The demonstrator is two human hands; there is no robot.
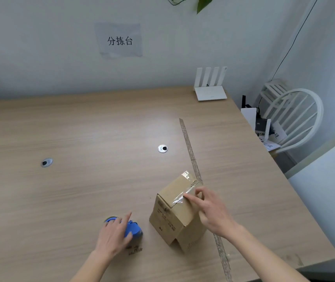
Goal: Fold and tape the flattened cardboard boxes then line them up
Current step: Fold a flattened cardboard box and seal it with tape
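Box (pixel 177 212) on tabletop (pixel 81 129), tape (pixel 182 195) across top. Right hand (pixel 213 210) spread, fingers pressing tape on box. Left of box, left hand (pixel 114 234) gripping blue dispenser (pixel 134 231).

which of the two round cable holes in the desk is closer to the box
The right cable hole, up and left of the cardboard box; the other cable hole lies far to the left.

The left hand (pixel 114 236) covers most of the blue tape dispenser (pixel 133 231) under its fingers. Behind the right hand (pixel 211 210), the box (pixel 172 216) hides its far side. Print near those fingertips is too small to read. A leaf (pixel 203 3) is cut off above.
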